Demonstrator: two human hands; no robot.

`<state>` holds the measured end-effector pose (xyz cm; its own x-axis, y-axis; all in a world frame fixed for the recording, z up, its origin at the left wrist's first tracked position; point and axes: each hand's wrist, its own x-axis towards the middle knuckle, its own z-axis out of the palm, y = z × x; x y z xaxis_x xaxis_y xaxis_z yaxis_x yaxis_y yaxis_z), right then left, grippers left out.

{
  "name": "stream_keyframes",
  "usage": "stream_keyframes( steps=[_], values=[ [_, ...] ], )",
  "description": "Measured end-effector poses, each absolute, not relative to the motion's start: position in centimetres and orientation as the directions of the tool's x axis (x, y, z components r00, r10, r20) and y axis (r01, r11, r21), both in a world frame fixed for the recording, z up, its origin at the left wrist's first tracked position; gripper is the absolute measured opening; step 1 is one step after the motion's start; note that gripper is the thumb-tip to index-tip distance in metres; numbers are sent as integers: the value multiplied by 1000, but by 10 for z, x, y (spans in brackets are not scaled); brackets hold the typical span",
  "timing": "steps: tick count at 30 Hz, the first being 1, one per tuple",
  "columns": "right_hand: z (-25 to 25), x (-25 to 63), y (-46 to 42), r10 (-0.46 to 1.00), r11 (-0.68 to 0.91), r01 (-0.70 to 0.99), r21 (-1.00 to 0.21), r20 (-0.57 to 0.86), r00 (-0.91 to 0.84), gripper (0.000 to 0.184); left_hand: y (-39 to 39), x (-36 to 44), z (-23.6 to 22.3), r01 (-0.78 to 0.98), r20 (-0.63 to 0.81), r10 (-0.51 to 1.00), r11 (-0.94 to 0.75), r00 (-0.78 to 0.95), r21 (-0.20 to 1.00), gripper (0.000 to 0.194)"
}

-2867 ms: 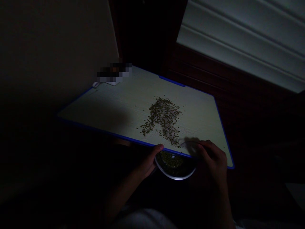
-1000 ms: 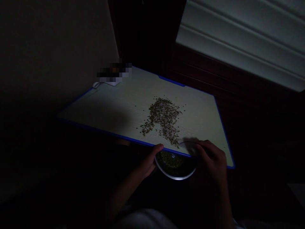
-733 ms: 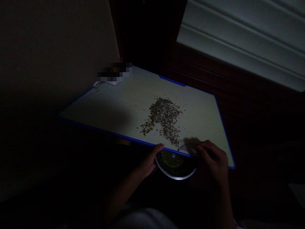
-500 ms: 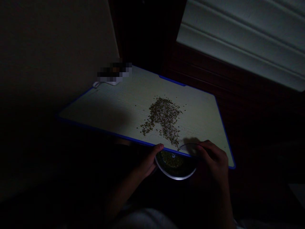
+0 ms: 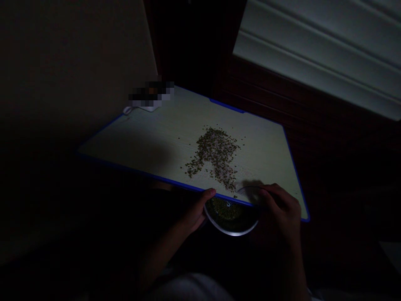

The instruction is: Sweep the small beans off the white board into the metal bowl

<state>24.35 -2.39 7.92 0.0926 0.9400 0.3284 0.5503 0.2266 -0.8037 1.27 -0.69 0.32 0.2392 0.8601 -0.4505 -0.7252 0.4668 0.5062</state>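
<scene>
Small greenish-brown seeds or beans (image 5: 216,146) lie scattered on a pale board with a blue rim (image 5: 266,138). My right hand (image 5: 283,205) is closed around a thin curved utensil (image 5: 250,187), which looks like a spoon, its tip beside the seeds close to the near edge. My left hand (image 5: 200,209) has its thumb on the blue edge, while its other fingers go down by a metal bowl (image 5: 236,233) and seem to grip it. That bowl sits just under the board's edge with more of the seeds inside; its far side is hidden.
A white-edged object with a blurred-out top (image 5: 152,102) rests at the board's far left corner. A plain wall (image 5: 78,54) rises on the left. Pale ridged panels (image 5: 313,50) stand at upper right over dark wood. The room is very dim.
The utensil's tip has shifted slightly right and up, away from the lowest seeds. My left hand, the bowl and the board look almost unchanged.
</scene>
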Motion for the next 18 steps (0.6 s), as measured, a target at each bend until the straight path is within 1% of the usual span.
stream_keyframes(
  steps=[4, 11, 18],
  values=[
    [81, 244, -25, 945, 245, 542, -804, 324, 53, 8, -8, 13, 4, -728, -440, 863, 466, 249, 503, 41],
    [83, 243, -23, 947, 278, 530, -801, 322, -10, 9, -6, 13, 2, -709, -446, 852, 493, 275, 504, 32],
    [78, 246, -24, 935, 288, 512, -809, 354, 33, 6, -6, 12, 0, -700, -432, 858, 489, 279, 520, 34]
  ],
)
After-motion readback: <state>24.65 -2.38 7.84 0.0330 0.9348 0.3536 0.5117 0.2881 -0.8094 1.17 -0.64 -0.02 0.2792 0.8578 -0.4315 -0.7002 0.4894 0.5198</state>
